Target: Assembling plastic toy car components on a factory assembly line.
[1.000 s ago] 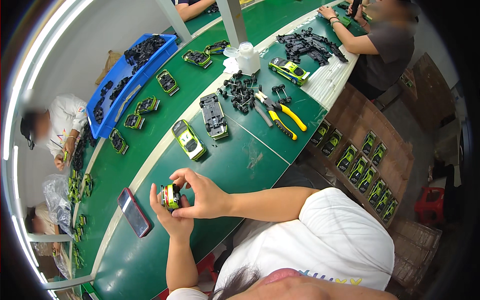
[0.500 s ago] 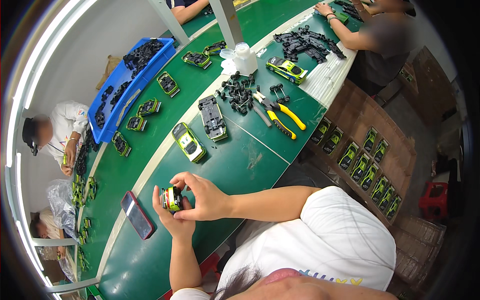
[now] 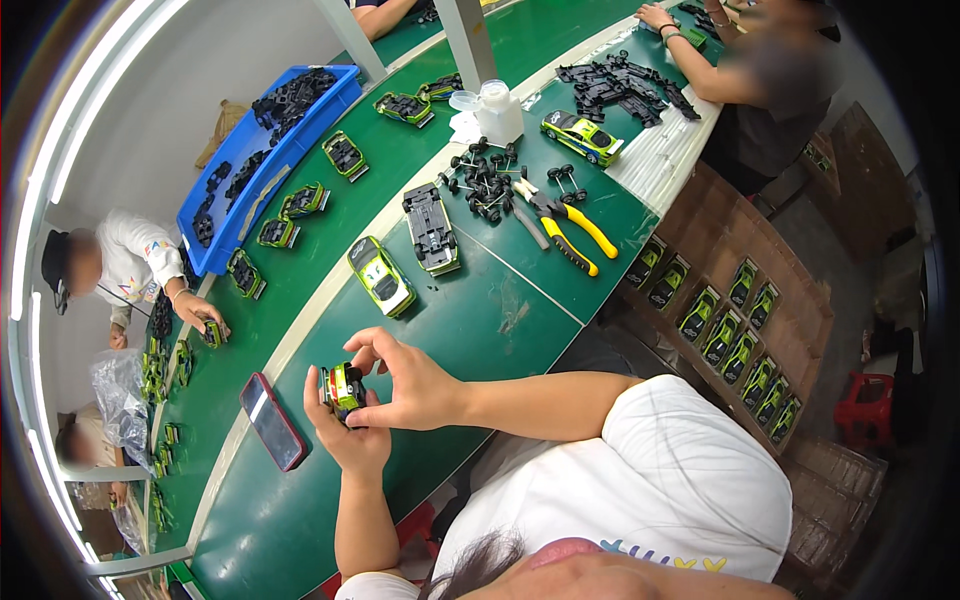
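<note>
My left hand (image 3: 348, 446) holds a small lime-green and black toy car (image 3: 343, 392) above the table, its fingers along the far-left side. From the other side, my right hand (image 3: 412, 386) grips the same car with curled fingers, thumb at its lower edge. On the table beyond lie another green toy car (image 3: 381, 277), wheels down, and an upturned one (image 3: 431, 229) showing its black underside. Yellow-handled pliers (image 3: 567, 228) rest to the right, beside a pile of black wheels on axles (image 3: 484, 180).
A red-edged phone (image 3: 272, 421) lies left of my hands. Farther off are a blue bin (image 3: 262, 165) of black parts, a white bottle (image 3: 497, 115) and black chassis pieces (image 3: 625, 85). A box (image 3: 800, 265) of toy cars stands at right. Co-workers sit around.
A co-worker at the left has reached over the green table with a hand on a toy car. My hands stay around the car, which has tilted slightly. The whole view has shifted a little.
</note>
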Available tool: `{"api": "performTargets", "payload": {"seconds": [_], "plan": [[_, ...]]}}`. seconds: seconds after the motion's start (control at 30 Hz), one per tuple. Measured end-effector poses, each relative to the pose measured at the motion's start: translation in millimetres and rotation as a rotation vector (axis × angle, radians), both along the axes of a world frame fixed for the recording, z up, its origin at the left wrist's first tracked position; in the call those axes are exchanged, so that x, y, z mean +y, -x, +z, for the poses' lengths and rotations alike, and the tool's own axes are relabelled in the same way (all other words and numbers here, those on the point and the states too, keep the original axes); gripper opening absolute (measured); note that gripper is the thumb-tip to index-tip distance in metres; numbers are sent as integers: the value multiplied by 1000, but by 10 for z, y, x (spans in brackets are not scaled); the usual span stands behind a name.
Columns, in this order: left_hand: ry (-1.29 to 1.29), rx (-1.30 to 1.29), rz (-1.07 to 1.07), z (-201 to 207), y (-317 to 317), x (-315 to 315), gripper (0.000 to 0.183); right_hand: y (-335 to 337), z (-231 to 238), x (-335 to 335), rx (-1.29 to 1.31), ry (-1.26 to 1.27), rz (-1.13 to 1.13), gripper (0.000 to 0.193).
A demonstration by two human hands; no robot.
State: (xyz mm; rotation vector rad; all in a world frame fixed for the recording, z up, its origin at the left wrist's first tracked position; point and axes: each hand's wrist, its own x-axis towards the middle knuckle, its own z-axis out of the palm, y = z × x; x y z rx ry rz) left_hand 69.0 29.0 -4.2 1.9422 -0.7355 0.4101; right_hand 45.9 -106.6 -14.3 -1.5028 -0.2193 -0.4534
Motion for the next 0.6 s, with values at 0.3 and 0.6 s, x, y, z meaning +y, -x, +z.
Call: {"api": "performTargets", "payload": {"seconds": [0.3, 0.6], "plan": [[-72, 55, 36, 68, 22, -1, 61, 29, 43, -21, 23, 75, -29, 71], [-100, 42, 30, 38, -34, 20, 58, -3, 3, 0, 8, 132, -54, 72]]}}
